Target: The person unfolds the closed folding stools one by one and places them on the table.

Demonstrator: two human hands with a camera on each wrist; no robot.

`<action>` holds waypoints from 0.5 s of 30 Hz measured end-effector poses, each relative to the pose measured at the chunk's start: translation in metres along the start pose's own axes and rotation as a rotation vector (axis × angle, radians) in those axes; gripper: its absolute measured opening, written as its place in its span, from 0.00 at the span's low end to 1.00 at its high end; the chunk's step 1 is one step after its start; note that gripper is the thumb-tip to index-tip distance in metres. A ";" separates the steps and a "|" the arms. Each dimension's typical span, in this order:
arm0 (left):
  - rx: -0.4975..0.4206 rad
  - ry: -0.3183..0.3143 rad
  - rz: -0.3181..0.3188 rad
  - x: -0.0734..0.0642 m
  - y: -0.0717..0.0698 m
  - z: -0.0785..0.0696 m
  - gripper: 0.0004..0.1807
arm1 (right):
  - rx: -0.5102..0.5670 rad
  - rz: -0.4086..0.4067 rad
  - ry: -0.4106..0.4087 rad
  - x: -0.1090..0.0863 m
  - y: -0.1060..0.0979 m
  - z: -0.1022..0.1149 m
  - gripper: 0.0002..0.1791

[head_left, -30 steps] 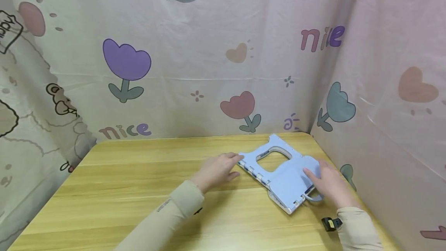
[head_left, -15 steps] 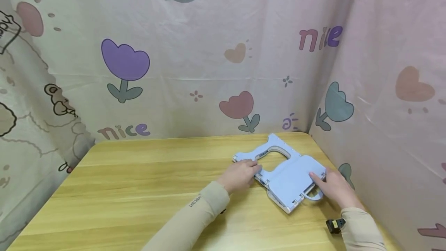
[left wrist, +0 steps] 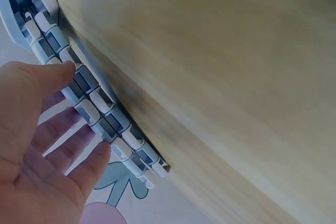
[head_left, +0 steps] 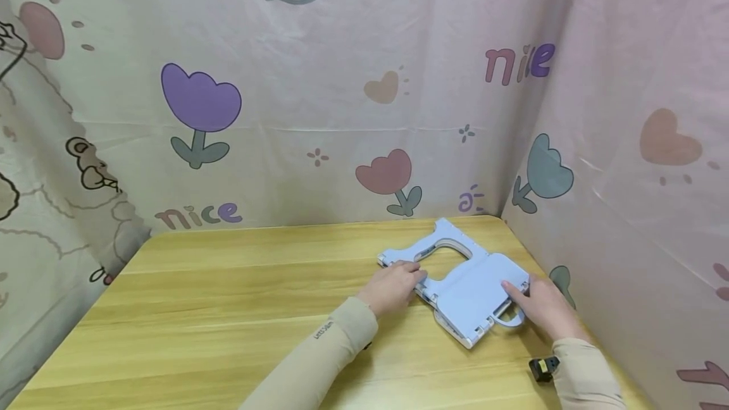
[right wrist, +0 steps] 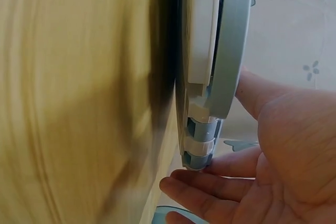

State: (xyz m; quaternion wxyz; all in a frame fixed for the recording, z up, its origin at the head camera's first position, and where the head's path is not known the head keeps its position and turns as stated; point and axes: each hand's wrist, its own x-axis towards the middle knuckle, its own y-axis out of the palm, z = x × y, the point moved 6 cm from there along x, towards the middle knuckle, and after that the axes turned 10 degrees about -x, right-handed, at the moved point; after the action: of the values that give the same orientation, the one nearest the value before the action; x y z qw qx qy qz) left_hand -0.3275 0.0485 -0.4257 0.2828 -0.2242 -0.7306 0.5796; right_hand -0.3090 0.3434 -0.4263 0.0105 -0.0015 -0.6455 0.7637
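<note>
A folded step stool [head_left: 473, 293], light blue with white parts and an oval opening, lies flat on the table. A curved carrying handle [head_left: 510, 319] sticks out at its near right edge. My left hand [head_left: 393, 285] holds the stool's left edge; in the left wrist view its thumb touches the hinge row [left wrist: 107, 109] and its fingers curl towards the blue face. At the right edge my right hand [head_left: 543, 305] grips with the thumb on the top face. In the right wrist view, its fingers reach around the hinged end [right wrist: 198, 145]; the far fingertips are spread.
The wooden table [head_left: 239, 296] stretches away to the left of the stool. A printed curtain [head_left: 307, 100] hangs behind the table and along its right side, close to my right hand. A small black device [head_left: 543, 369] is by my right cuff.
My left hand has moved right and towards me along the stool's left edge. The right hand has shifted slightly towards me down the right edge. The stool lies about where it was.
</note>
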 end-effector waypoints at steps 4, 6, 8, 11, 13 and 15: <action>0.006 -0.005 -0.015 -0.002 0.000 0.002 0.19 | -0.005 -0.013 0.002 0.000 0.001 0.003 0.50; 0.017 -0.008 -0.024 -0.003 0.000 0.003 0.18 | -0.004 -0.009 0.006 0.000 0.002 0.005 0.51; 0.031 -0.011 -0.031 -0.004 0.000 0.005 0.17 | 0.006 0.001 0.007 0.000 0.003 0.007 0.51; 0.045 -0.013 -0.038 -0.007 0.000 0.007 0.16 | 0.018 0.010 0.008 0.001 0.005 0.011 0.52; 0.049 -0.014 -0.039 -0.010 0.000 0.009 0.16 | 0.022 0.012 0.004 0.002 0.007 0.014 0.53; 0.049 -0.020 -0.041 -0.012 -0.001 0.012 0.16 | 0.021 0.010 0.002 0.003 0.008 0.018 0.53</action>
State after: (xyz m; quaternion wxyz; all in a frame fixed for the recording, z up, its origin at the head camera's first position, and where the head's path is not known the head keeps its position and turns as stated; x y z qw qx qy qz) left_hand -0.3263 0.0317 -0.4289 0.2928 -0.1965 -0.7233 0.5938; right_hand -0.3122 0.3244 -0.4314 0.0072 -0.0056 -0.6376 0.7703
